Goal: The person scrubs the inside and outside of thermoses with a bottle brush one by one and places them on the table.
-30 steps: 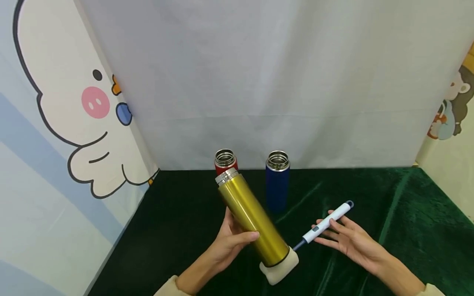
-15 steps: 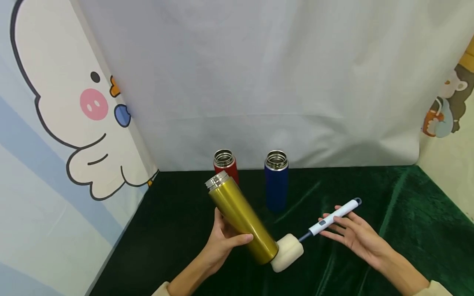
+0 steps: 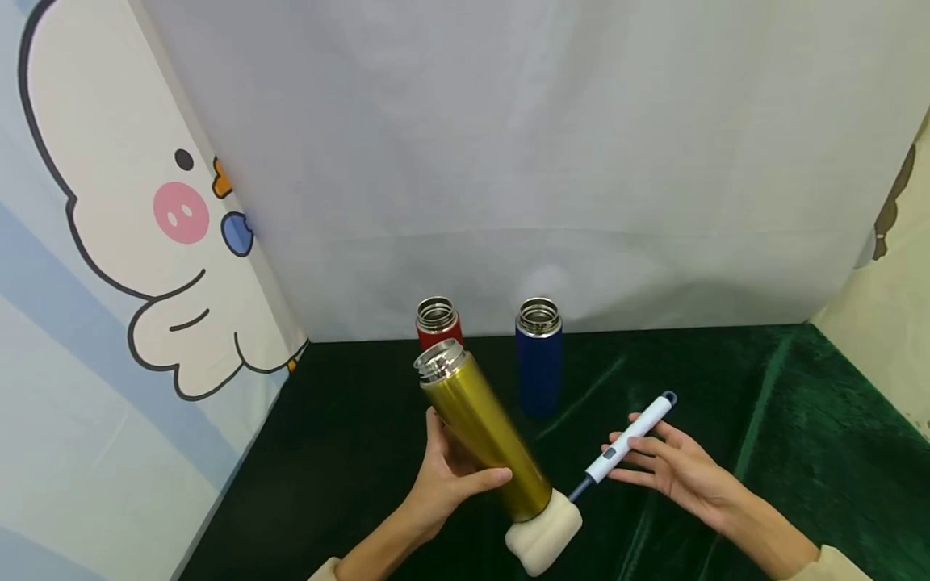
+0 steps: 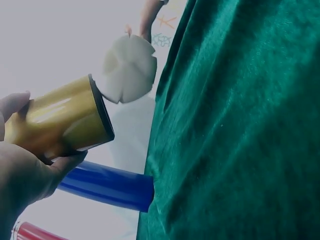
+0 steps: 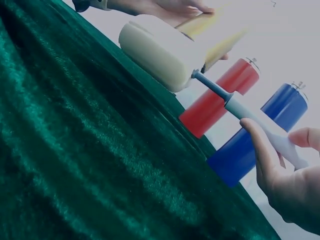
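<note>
Left hand [image 3: 445, 488] wrapped round the gold vacuum bottle [image 3: 496, 440], thumb across the near side, fingers behind. Bottle held raised off the worktop [image 3: 814, 420], tilted, threaded steel mouth up and to the left, dark-rimmed base low right. Right hand [image 3: 686, 476] pinching the sponge bottle brush [image 3: 601, 465] by its white handle, thumb on top, other fingers loosely spread. Brush slants down-left, hanging loop at the upper end. Cream sponge head [image 3: 545, 534] right by the gold bottle's base, outside it; contact or small gap, can't tell. Red bottle [image 3: 439, 334] and blue bottle [image 3: 539, 371] upright at back, steel mouths showing; red one partly hidden behind the gold bottle, blue one to its right, apart. Worktop covered in green velvety cloth. White curtain [image 3: 508, 145] behind, cartoon-printed panel [image 3: 109, 226] at left. Cream sleeves [image 3: 835, 566] at both wrists.
</note>
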A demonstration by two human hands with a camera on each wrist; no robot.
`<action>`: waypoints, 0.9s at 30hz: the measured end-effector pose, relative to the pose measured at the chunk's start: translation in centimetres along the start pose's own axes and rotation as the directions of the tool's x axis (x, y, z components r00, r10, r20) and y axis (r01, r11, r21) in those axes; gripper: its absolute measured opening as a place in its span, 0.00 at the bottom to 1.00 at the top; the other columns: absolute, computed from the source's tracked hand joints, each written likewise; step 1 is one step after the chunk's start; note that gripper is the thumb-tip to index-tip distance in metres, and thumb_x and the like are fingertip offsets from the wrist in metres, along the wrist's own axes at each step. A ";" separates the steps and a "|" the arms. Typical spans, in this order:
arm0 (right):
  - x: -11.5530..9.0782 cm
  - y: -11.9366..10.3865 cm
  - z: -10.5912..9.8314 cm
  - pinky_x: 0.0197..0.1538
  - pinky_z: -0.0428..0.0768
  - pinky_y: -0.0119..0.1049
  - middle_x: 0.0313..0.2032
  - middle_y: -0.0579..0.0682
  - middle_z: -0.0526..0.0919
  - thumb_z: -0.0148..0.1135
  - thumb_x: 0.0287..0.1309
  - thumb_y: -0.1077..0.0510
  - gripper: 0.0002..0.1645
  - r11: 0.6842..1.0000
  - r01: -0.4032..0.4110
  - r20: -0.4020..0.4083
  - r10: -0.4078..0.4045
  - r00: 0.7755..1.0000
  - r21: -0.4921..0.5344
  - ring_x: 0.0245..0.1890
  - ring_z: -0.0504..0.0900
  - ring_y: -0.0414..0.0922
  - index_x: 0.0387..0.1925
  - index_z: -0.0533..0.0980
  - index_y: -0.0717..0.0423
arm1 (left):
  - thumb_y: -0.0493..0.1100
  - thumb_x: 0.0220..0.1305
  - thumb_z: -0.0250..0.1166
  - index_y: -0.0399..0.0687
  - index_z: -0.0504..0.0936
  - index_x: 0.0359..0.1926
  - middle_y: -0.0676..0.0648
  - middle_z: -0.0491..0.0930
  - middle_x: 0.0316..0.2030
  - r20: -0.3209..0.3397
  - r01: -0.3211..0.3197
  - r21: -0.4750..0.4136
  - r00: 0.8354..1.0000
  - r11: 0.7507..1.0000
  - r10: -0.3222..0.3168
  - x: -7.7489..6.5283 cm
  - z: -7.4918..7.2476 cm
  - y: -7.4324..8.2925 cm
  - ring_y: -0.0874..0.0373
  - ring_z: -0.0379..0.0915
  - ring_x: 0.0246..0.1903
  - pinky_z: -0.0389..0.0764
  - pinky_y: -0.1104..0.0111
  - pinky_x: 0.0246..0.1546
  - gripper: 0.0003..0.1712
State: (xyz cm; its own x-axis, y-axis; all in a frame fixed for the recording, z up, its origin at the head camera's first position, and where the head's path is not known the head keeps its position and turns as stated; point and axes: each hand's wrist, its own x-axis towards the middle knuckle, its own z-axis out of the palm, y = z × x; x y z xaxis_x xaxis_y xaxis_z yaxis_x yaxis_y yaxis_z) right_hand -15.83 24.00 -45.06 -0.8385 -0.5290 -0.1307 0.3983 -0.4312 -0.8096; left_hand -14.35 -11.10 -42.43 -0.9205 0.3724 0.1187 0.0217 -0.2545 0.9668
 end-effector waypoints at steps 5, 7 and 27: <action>-0.3 -0.1 -0.8 0.67 0.78 0.52 0.58 0.51 0.82 0.44 0.80 0.61 0.26 0.999 -0.028 -0.073 0.030 0.997 0.031 0.59 0.83 0.47 0.72 0.51 0.51 | 0.30 0.57 0.72 0.64 0.47 0.69 0.42 0.68 0.63 -0.046 0.023 0.032 0.999 0.999 -0.022 -0.3 -0.7 0.2 0.49 0.75 0.60 0.78 0.50 0.64 0.52; -0.3 -0.1 -1.1 0.67 0.78 0.51 0.58 0.51 0.82 0.46 0.79 0.61 0.36 0.999 -0.039 -0.117 0.043 0.992 0.035 0.58 0.83 0.46 0.77 0.42 0.53 | 0.30 0.57 0.72 0.64 0.47 0.69 0.42 0.69 0.63 -0.059 0.022 0.046 0.998 0.999 -0.019 -0.4 -1.0 0.2 0.48 0.75 0.60 0.78 0.50 0.64 0.53; -2.1 -0.9 -3.8 0.71 0.74 0.47 0.57 0.57 0.83 0.36 0.81 0.65 0.21 0.925 -0.080 0.084 0.053 0.995 0.371 0.61 0.82 0.49 0.53 0.78 0.51 | 0.28 0.54 0.74 0.53 0.44 0.70 0.48 0.66 0.61 -0.389 -0.086 0.509 0.864 0.856 0.319 2.2 -11.7 1.0 0.61 0.70 0.58 0.79 0.64 0.61 0.56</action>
State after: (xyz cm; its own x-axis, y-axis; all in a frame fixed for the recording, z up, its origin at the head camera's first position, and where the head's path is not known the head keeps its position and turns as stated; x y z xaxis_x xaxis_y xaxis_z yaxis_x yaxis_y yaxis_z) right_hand -15.85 28.26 -46.26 -0.7823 -0.6103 -0.1247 0.5735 -0.6275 -0.5267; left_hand -20.90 -21.01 -43.87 -0.9406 -0.1067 0.3224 0.2967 0.2041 0.9329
